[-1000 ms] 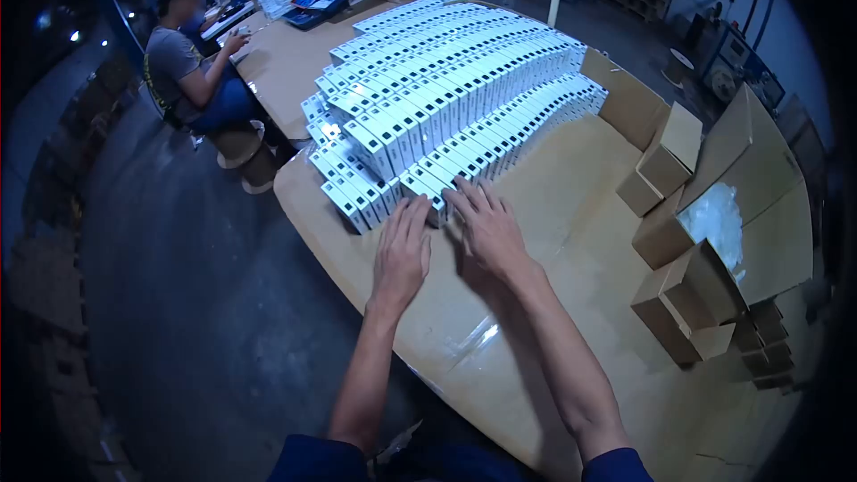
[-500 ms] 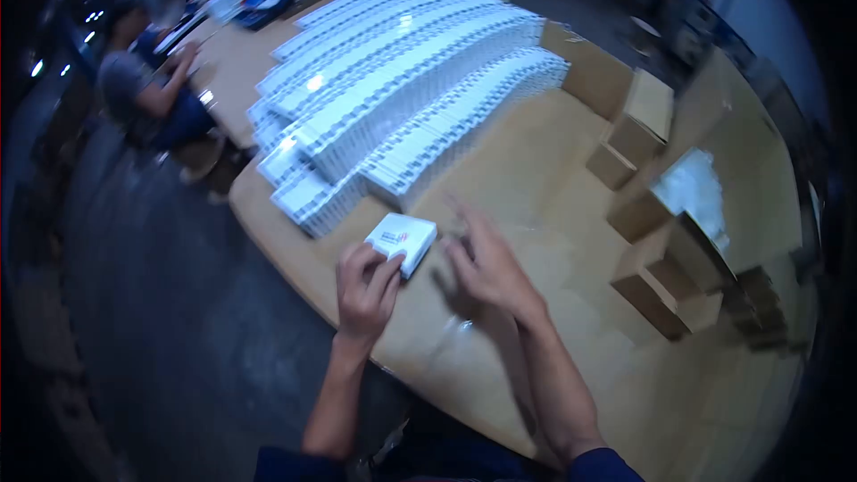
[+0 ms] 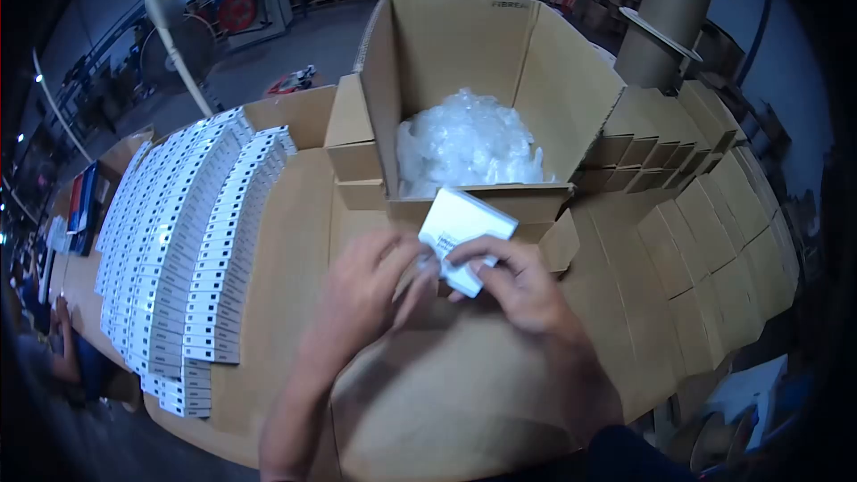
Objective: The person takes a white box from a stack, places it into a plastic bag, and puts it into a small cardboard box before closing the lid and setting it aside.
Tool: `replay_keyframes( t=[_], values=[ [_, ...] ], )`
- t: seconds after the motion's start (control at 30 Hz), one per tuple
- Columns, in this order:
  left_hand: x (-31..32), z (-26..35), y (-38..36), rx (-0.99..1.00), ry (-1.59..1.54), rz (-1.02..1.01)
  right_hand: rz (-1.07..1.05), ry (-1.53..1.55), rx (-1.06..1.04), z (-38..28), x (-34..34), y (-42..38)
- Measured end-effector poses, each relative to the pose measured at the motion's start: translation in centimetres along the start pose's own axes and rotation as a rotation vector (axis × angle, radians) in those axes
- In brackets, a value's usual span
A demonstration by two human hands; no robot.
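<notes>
Over the table (image 3: 295, 241), both hands held one white box (image 3: 464, 236) just in front of the open carton (image 3: 464, 62). Left hand (image 3: 361, 290) had its grip closed on the box's near-left corner; right hand (image 3: 518, 286) pinched the lower edge (fingers curled over it). Plastic wrap (image 3: 469, 143) lay inside the carton. Rows of white boxes (image 3: 192, 241) stood to the left, brown boxes (image 3: 705, 241) to the right.

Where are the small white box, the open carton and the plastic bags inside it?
small white box (image 3: 464, 230), head view, on its top face between both hands.
open carton (image 3: 464, 45), head view, on its inner back wall.
plastic bags (image 3: 469, 143), head view, on the middle of the crumpled heap.
</notes>
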State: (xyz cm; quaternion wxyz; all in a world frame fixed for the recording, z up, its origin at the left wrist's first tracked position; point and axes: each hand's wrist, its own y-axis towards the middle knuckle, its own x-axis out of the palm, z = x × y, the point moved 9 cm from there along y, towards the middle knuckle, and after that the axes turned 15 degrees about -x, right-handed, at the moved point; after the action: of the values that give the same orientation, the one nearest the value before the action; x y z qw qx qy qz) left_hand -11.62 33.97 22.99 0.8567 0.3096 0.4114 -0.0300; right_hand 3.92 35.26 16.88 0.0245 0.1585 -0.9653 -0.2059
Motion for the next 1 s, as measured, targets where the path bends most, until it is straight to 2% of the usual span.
replay_keyframes(
  t=[0.1,0.2,0.23,0.33,0.43,0.47,0.57,0.67,0.77,0.83,0.9,1.0],
  values=[
    [4.4,-1.8,10.7,0.160,0.314,0.069,0.100,-0.425,-0.113,-2.1,-7.6,3.3],
    [10.2,-5.9,19.9,0.012,0.745,-0.161,0.143,-0.873,-0.151,-3.3,-11.6,6.5],
    [11.6,-6.5,21.3,-0.036,0.871,-0.233,0.147,-0.891,-0.179,-3.2,-12.1,7.4],
    [15.0,-9.9,22.6,-0.148,0.982,-0.453,0.107,-0.899,-0.221,-2.5,-13.3,9.9],
    [17.0,-11.9,22.3,-0.085,1.099,-0.530,0.095,-0.850,-0.330,-1.2,-14.0,11.0],
    [16.6,-11.9,22.4,-0.164,1.025,-0.507,0.100,-0.824,-0.342,-0.7,-14.3,11.3],
    [13.4,-9.9,22.7,-0.133,0.574,-0.418,0.099,-0.804,-0.313,-0.6,-15.0,11.0],
    [6.9,-4.4,21.1,0.053,0.252,0.050,0.185,-0.764,-0.338,-1.3,-15.9,9.9],
    [3.6,-1.0,16.7,-0.309,-0.023,0.011,0.298,-0.650,-0.342,-1.6,-16.0,7.9],
    [3.5,-0.5,12.8,-0.289,-0.293,0.008,0.301,-0.506,-0.400,-2.8,-14.6,6.4],
    [2.9,1.0,8.3,-0.298,-0.497,0.090,0.335,-0.344,-0.462,-3.1,-12.7,4.2],
    [3.3,1.7,1.6,-0.410,-0.682,0.077,0.244,-0.034,-0.383,-3.2,-8.9,0.4]
  ],
)
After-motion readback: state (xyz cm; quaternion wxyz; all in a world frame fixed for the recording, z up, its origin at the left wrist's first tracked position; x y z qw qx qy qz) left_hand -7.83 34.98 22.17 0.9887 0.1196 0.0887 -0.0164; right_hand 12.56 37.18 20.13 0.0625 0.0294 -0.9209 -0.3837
